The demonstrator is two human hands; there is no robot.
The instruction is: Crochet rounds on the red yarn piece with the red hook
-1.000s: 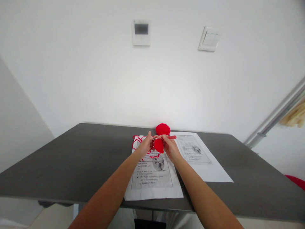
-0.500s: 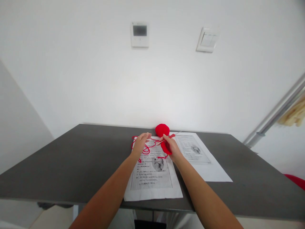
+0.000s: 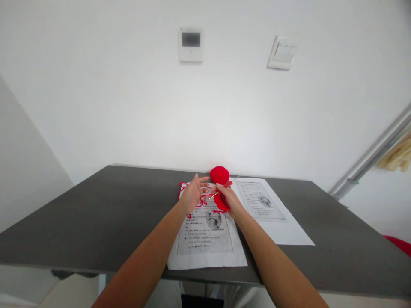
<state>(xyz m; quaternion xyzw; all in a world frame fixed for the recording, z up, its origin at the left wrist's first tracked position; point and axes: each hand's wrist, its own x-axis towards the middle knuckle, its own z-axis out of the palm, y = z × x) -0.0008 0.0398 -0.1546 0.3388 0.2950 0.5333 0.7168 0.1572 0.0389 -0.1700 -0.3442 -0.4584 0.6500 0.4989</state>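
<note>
Plainly, the printed sheet under the red crochet is unreadable.

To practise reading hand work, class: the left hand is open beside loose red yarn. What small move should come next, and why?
Probably close the left hand on the loose yarn: it is spread open, while the right hand pinches the crochet hook and red piece.

It looks like a plain room in a home: a bare white wall carries a small white intercom panel and a white rocker light switch above a dark grey table.
</note>
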